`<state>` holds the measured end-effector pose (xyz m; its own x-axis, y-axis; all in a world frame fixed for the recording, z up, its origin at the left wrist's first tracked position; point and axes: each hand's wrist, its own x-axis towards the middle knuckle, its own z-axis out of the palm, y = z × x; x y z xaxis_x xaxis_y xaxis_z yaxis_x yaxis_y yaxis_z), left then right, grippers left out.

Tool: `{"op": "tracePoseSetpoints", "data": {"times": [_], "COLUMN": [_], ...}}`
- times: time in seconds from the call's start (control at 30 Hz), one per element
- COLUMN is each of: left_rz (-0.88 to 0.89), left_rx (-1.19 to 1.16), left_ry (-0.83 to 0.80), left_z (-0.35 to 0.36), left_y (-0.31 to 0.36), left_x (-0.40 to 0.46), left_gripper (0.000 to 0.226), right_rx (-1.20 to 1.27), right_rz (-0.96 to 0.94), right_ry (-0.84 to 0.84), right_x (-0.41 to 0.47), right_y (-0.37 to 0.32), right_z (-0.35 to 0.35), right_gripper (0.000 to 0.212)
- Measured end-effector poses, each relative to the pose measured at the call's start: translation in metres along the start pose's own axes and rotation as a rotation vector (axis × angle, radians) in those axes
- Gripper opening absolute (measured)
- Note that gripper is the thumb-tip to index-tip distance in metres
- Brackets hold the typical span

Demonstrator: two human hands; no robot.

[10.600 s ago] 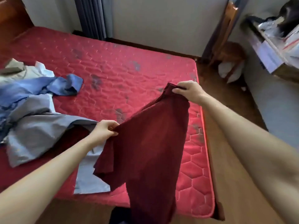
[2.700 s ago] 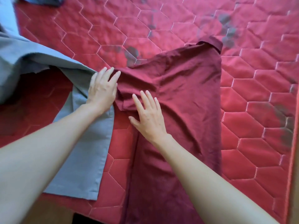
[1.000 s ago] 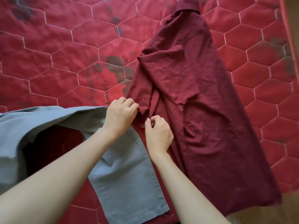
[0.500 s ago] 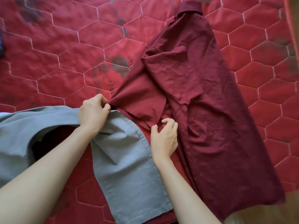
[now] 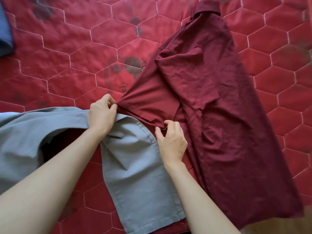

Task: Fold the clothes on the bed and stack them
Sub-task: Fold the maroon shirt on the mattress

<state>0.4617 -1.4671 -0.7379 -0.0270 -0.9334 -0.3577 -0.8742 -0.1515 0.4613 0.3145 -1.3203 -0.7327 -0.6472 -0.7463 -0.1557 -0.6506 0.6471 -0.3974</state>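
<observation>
- A dark blue folded cloth [image 5: 5, 38] is lying at the far left edge of the red quilted mattress [image 5: 67, 68], whose cover is stitched in pale hexagons and is showing dark smudges.
- A grey woven cotton garment [image 5: 135, 174] is lying crumpled across the lower left, one flat hemmed panel reaching toward the near edge of the bed.
- The left hand [image 5: 101, 115] is resting over the grey garment, its fingers [image 5: 111, 102] curled and pinching the outer corner of a maroon sleeve.
- The right hand [image 5: 172, 139] is pinching the other end of that sleeve hem between thumb and curled fingers [image 5: 168, 123], so the hem is stretching taut between the two hands.
- The maroon wrinkled cotton shirt [image 5: 228, 115] is lying flat on the mattress to the right, collar at the far end, one side already folded inward, its lower hem reaching the bed's near edge.
</observation>
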Motion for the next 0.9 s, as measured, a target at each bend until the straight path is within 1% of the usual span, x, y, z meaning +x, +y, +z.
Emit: {"op": "tracePoseSetpoints", "data": {"times": [0.1, 0.2, 0.3, 0.37, 0.47, 0.5, 0.57, 0.63, 0.7, 0.77, 0.83, 0.9], "left_rz": [0.005, 0.025, 0.047, 0.062, 0.099, 0.110, 0.116, 0.085, 0.088, 0.210, 0.387, 0.561], "left_rx": [-0.003, 0.007, 0.023, 0.037, 0.088, 0.126, 0.219, 0.288, 0.301, 0.282, 0.268, 0.265], "left_ry": [0.000, 0.017, 0.026, 0.043, 0.089, 0.098, 0.084, 0.057, 0.070, 0.108, 0.131, 0.122], "left_z": [0.000, 0.001, 0.001, 0.000, -0.002, -0.003, -0.003, -0.004, -0.005, -0.004, 0.001, 0.008], "left_y": [-0.002, -0.003, -0.003, -0.002, -0.001, -0.001, 0.001, 0.006, 0.015, 0.030, 0.052, 0.079], "left_x": [0.001, 0.001, 0.000, -0.001, -0.004, -0.005, -0.008, -0.009, -0.010, -0.010, -0.006, 0.003], "left_gripper": [0.005, 0.006, 0.006, 0.006, 0.005, 0.005, 0.006, 0.013, 0.032, 0.045, 0.047, 0.045], "right_rx": [0.048, -0.046, -0.091, -0.104, -0.078, -0.076, -0.096, -0.091, -0.029, 0.033, 0.066, 0.067], "right_rz": [-0.014, -0.043, -0.059, -0.115, -0.188, -0.209, -0.241, -0.261, -0.247, -0.184, -0.089, 0.028], "right_ry": [0.031, 0.013, -0.018, 0.039, 0.177, 0.195, 0.174, 0.123, 0.119, 0.177, 0.237, 0.213], "right_x": [0.000, 0.001, 0.003, 0.004, 0.005, 0.004, -0.004, -0.009, -0.004, 0.013, 0.038, 0.066], "right_y": [0.001, 0.004, 0.004, 0.003, 0.011, 0.015, 0.022, 0.027, 0.033, 0.040, 0.049, 0.058], "right_z": [-0.003, -0.004, -0.004, -0.005, -0.006, -0.006, -0.005, -0.006, -0.012, -0.023, -0.036, -0.049], "right_gripper": [0.034, 0.023, 0.019, 0.016, 0.015, 0.014, 0.013, 0.010, 0.008, 0.014, 0.023, 0.035]}}
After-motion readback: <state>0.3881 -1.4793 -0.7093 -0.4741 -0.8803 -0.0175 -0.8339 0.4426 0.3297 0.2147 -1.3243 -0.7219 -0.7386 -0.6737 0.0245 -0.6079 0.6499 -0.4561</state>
